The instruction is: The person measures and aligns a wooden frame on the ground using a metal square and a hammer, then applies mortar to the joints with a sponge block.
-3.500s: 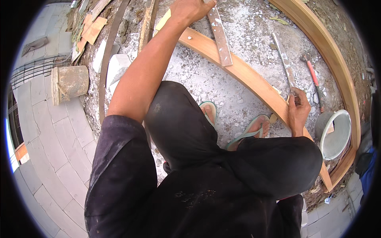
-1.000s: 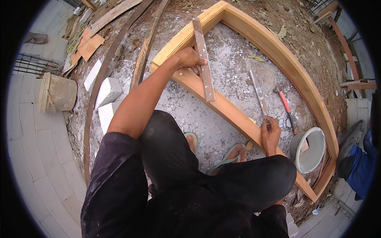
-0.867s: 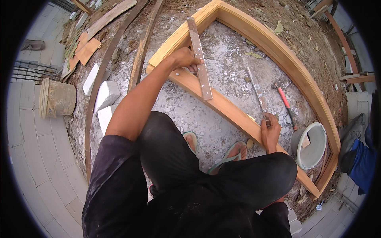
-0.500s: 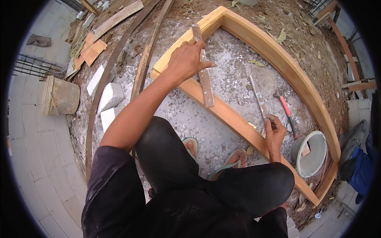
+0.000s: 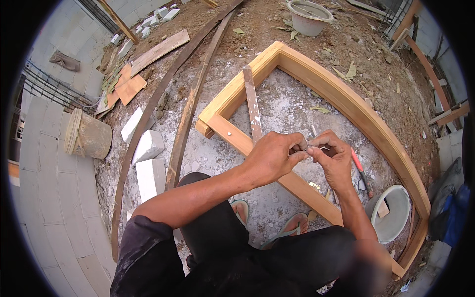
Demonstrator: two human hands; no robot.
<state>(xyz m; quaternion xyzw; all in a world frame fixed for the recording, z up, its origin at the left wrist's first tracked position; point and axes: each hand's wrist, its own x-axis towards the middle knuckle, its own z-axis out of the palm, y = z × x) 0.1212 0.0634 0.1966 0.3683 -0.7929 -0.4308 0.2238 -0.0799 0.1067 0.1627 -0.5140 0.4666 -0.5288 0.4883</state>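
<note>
My left hand (image 5: 277, 154) and my right hand (image 5: 333, 154) meet above the near rail of a wooden frame (image 5: 346, 106). Thumbs and fingers of both are pinched together at the tips; whatever small thing is between them is too small to make out. Left of them, a paint-spotted wood strip (image 5: 251, 101) lies across the frame's corner. Behind the fingers shows the tip of a pale narrow strip (image 5: 313, 129), mostly hidden. Beyond my right wrist lies a hammer (image 5: 357, 161) with a red and black handle, its head covered by my hand.
A grey-white bucket (image 5: 392, 230) holding a wood scrap lies tilted inside the frame's right end. White blocks (image 5: 151, 178) and two long dark boards (image 5: 184, 133) lie to my left. Another bucket (image 5: 94, 136) stands by the block wall; a basin (image 5: 309, 22) is farther off.
My left hand has left the wood strip and come right. My right hand has risen from the near rail to meet it. The view has tilted up, showing more far ground.
</note>
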